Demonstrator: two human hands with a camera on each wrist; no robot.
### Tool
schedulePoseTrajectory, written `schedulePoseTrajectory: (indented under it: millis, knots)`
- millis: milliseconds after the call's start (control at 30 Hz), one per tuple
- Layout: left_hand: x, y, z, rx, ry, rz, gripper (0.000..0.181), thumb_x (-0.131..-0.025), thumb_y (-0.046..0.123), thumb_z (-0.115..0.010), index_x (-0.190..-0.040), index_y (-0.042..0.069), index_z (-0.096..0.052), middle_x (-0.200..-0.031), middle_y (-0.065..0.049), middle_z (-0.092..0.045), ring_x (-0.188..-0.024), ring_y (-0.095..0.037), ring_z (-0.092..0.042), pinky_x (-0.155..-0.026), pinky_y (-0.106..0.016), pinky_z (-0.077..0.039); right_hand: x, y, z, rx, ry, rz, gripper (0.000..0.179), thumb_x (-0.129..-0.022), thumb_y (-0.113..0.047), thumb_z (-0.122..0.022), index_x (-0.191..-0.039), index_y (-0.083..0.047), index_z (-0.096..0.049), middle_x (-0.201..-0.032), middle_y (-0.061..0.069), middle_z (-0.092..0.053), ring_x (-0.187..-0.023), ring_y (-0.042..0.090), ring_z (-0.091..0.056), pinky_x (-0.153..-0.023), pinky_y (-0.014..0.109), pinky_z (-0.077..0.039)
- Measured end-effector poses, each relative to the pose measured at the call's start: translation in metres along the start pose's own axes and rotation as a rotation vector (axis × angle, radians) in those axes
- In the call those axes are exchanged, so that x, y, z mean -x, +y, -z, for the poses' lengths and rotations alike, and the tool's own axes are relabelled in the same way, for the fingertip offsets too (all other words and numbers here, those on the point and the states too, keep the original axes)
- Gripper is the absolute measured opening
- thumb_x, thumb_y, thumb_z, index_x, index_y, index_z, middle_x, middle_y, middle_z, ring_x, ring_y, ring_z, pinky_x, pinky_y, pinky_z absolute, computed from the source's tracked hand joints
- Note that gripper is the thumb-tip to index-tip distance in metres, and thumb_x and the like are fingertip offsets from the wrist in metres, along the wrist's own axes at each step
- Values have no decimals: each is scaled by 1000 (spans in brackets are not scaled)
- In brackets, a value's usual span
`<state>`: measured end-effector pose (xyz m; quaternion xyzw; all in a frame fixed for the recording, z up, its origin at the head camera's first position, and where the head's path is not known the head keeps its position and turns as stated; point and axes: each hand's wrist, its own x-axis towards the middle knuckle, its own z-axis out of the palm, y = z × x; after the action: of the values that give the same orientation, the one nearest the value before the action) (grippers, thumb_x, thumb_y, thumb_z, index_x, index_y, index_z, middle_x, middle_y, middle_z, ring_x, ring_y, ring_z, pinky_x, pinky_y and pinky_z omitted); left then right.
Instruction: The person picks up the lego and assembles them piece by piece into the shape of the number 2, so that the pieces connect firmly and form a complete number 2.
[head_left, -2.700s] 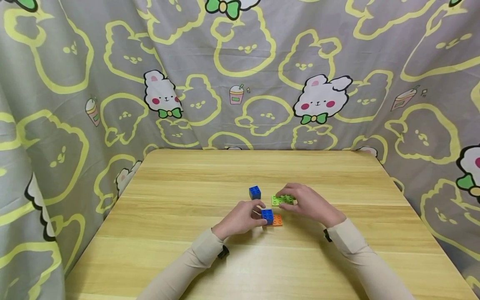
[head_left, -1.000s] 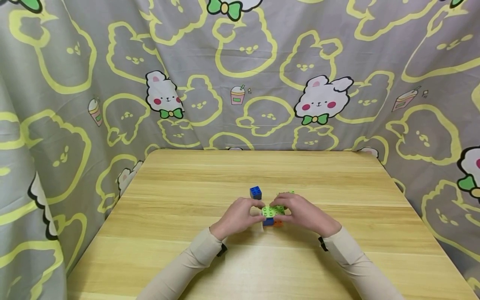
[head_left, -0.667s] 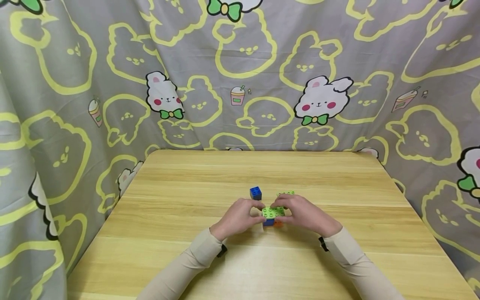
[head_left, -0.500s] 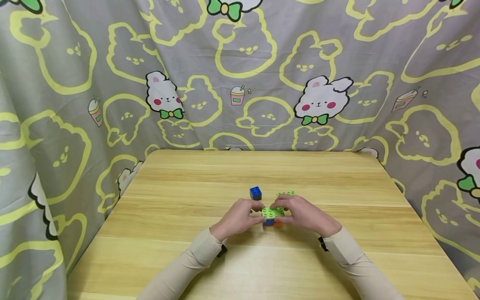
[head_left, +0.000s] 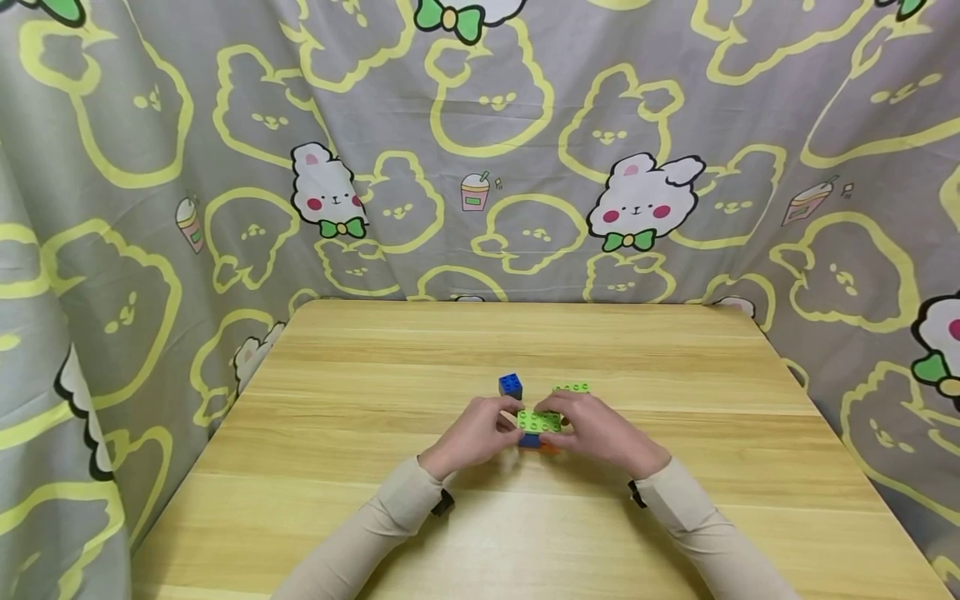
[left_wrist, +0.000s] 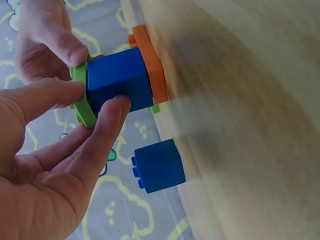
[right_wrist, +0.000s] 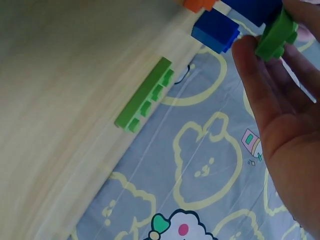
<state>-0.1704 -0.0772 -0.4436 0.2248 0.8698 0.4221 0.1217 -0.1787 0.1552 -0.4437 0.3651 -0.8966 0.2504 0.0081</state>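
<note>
A flat green building block [head_left: 538, 422] lies across the top of a blue block [left_wrist: 120, 75], which stands on a thin orange block [left_wrist: 151, 65] on the table. My left hand [head_left: 476, 432] pinches the left end of the green block; in the left wrist view its thumb is at the green edge and a fingertip touches the blue side. From the right, my right hand [head_left: 603, 429] pinches the green block's other end. In the head view, the right fingers partly hide the orange block.
Just behind the left fingers stands a second blue block [head_left: 511, 386]. Another flat green block [right_wrist: 142, 95] lies on the table beyond the right hand. A patterned curtain [head_left: 495, 208] surrounds the wooden table [head_left: 420, 350].
My right hand has brought one green block from the back right onto the blue block. My left hand has gone from the blue block to the green one. The stack has shifted slightly left.
</note>
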Motion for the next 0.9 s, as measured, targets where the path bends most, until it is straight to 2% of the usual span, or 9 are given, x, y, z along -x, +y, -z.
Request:
schedulePoseTrajectory:
  millis: [267, 567, 900]
  knots:
    - [-1, -1, -1, -13, 36, -3, 37, -94, 10, -73, -129, 0, -66, -118, -14, -72, -94, -20, -74, -77, -24, -58, -3, -1, -7, 49, 70, 18, 30, -88, -21, -82, -114, -11, -72, -109, 0, -72, -93, 10, -66, -80, 30, -57]
    - [-2, -1, -4, -30, 57, -40, 33, -92, 10, -77, -122, 1, -68, -112, -12, -73, -94, -20, -73, -78, -21, -56, -1, -3, -5, 86, 73, 28, 28, -88, -21, -83, -112, -12, -73, -107, -1, -72, -94, 12, -67, -82, 34, -58]
    - [-4, 0, -5, -97, 68, -28, 32, -92, 14, -78, -121, 3, -69, -111, -10, -73, -95, -20, -71, -78, -25, -57, 0, -2, -4, 64, 47, 20, 28, -89, -21, -82, -114, -12, -72, -109, -2, -72, -95, 11, -67, -82, 33, -58]
